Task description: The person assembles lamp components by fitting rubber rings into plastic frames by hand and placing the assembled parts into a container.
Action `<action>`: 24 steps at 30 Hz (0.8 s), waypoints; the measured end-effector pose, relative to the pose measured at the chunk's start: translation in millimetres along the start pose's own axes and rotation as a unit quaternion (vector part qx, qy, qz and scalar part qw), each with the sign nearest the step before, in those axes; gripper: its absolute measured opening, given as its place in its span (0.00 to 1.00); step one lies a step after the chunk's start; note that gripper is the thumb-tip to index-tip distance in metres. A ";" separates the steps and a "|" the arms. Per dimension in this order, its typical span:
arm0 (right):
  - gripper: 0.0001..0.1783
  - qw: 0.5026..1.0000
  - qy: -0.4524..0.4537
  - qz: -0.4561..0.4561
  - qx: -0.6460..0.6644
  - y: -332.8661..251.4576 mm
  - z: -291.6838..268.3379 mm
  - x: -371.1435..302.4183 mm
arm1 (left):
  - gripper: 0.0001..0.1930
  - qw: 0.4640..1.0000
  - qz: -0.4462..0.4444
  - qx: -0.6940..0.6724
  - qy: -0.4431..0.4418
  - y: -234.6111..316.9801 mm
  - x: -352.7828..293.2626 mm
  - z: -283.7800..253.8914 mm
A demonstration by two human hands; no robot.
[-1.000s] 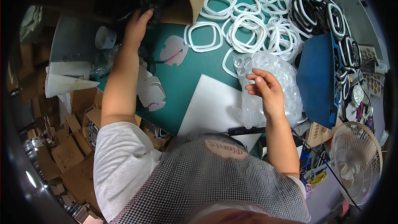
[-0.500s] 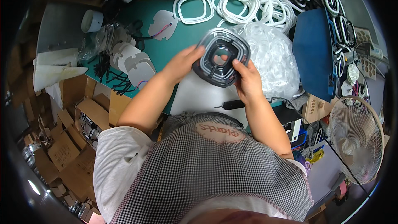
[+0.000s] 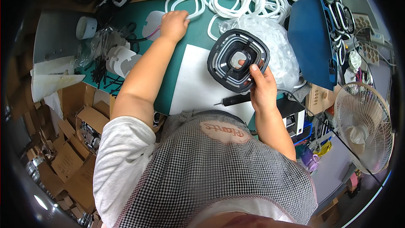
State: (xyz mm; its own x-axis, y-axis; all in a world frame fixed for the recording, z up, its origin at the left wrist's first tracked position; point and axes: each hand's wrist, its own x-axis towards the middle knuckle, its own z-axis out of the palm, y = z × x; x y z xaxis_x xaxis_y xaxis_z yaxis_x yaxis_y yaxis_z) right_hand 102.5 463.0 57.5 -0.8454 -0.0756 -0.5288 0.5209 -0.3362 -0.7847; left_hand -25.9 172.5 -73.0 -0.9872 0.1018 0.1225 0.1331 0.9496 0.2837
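My right hand (image 3: 262,85) grips a rounded-square black frame (image 3: 217,68) by its lower right side, thumb on top. Grey or clear bands run round the frame, and its middle has an opening through which a fingertip shows. Out at the far left, my left hand (image 3: 174,27) has its fingers together and bent over the near left corner of a white rounded-square ring (image 3: 197,10) on the table. The fingertips are hidden. Beside that hand lies a pale flat plate (image 3: 152,23) with coloured wires. A black pen-shaped tool (image 3: 236,100) rests below the frame.
White rings (image 3: 230,0) are heaped at the back of the green table (image 3: 168,97). A clear plastic bag (image 3: 278,52) sits right of the frame, before a blue bin (image 3: 312,38). Wired plates (image 3: 120,59) lie left on the table; a fan (image 3: 363,126) stands right.
My left hand has let go of the black frame and reached forward and left to the white ring. My right hand keeps the frame, now slightly further right.
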 end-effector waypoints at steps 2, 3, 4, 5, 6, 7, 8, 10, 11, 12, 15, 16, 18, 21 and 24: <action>0.14 1.000 0.008 -0.003 0.006 -0.4 -4.4 -2.2 | 0.13 0.994 0.041 -0.041 0.089 10.6 -5.2 -21.0; 0.15 1.000 0.013 -0.013 0.002 0.3 -7.7 -3.2 | 0.13 0.979 -0.071 -0.181 0.063 23.9 -8.9 -39.8; 0.15 1.000 0.013 -0.023 -0.002 0.6 -9.8 -4.0 | 0.13 0.931 -0.183 -0.312 0.038 35.8 -14.7 -62.2; 0.17 1.000 0.004 -0.022 0.001 1.0 -11.5 -5.3 | 0.13 0.932 -0.183 -0.311 0.038 39.9 -23.7 -77.2; 0.17 1.000 0.008 -0.024 0.002 1.2 -12.9 -7.0 | 0.14 0.836 -0.236 -0.495 0.005 42.9 -31.1 -89.6; 0.18 0.999 -0.003 -0.032 0.018 1.8 -14.4 -7.7 | 0.15 0.702 -0.279 -0.655 -0.029 45.0 -39.4 -99.7; 0.18 0.999 -0.013 -0.040 0.034 2.5 -15.4 -9.7 | 0.15 0.702 -0.278 -0.655 -0.031 46.7 -50.3 -107.8; 0.19 0.996 -0.044 -0.057 0.045 1.2 -16.4 -13.4 | 0.17 0.564 -0.248 -0.782 -0.096 50.6 -71.5 -121.0; 0.20 0.995 -0.054 -0.060 0.052 0.6 -16.1 -15.9 | 0.18 0.533 -0.251 -0.800 -0.114 55.3 -79.1 -127.8; 0.20 0.994 -0.062 -0.062 0.059 -1.1 -14.7 -19.7 | 0.18 0.531 -0.250 -0.800 -0.120 58.6 -86.8 -130.8; 0.25 0.991 -0.088 -0.075 0.061 -4.1 -10.3 -31.0 | 0.17 0.487 -0.263 -0.820 -0.144 72.5 -105.4 -139.7; 0.25 0.991 -0.093 -0.077 0.065 -5.9 -6.5 -36.0 | 0.17 0.484 -0.262 -0.821 -0.151 77.1 -111.2 -141.2; 0.27 0.989 -0.104 -0.075 0.078 -3.5 -5.5 -43.6 | 0.17 0.491 -0.245 -0.820 -0.165 85.2 -121.7 -143.3; 0.28 0.986 -0.122 -0.093 0.059 2.6 -8.1 -52.4 | 0.17 0.516 -0.251 -0.799 -0.180 97.6 -134.3 -148.2; 0.24 0.992 -0.058 -0.094 0.058 6.6 -12.2 -60.0 | 0.16 0.582 -0.195 -0.775 -0.150 111.8 -137.6 -153.3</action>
State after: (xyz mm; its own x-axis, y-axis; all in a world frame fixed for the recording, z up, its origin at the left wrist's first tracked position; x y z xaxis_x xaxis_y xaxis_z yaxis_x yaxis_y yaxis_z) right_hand 158.1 476.7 80.0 -0.9381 -0.1069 -0.3293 0.3403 -0.4601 -0.8200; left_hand 138.3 219.3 87.7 -0.9085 0.2354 -0.3452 -0.4172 -0.4662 0.7801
